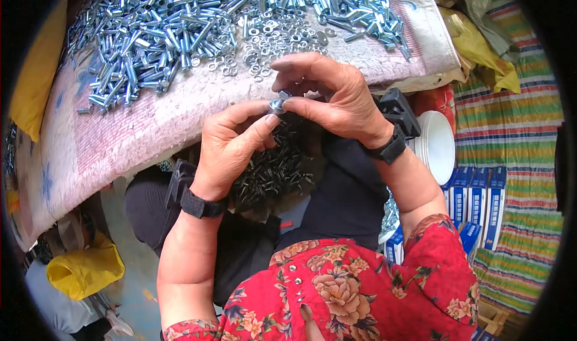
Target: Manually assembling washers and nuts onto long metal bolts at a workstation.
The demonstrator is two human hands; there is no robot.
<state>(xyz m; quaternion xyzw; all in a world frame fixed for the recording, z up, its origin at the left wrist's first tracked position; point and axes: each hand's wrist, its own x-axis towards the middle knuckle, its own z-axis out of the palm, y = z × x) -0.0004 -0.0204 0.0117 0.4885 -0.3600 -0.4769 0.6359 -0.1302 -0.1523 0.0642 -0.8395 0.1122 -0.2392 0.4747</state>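
Note:
My left hand point(230, 138) and my right hand point(338, 96) meet just off the near edge of the cloth-covered table. Between their thumbs and forefingers is a small shiny metal bolt point(277, 104), seen nearly end-on, with a ring-like part around it. Both hands are closed in a pinch on it; the fingertips hide part of its length. Beyond them on the table lie many loose flat washers point(282, 43) and a wide heap of silvery metal sleeves and bolts point(174, 31). Under my hands, a pile of dark bolts point(273, 176) sits at lap height.
The worn pink-white table cover point(135, 140) hangs over the near edge. At my right stand a white bucket point(436, 146) and several blue-and-white boxes point(478, 197) on a striped sheet point(523, 179). A yellow bag point(87, 269) lies low at the left.

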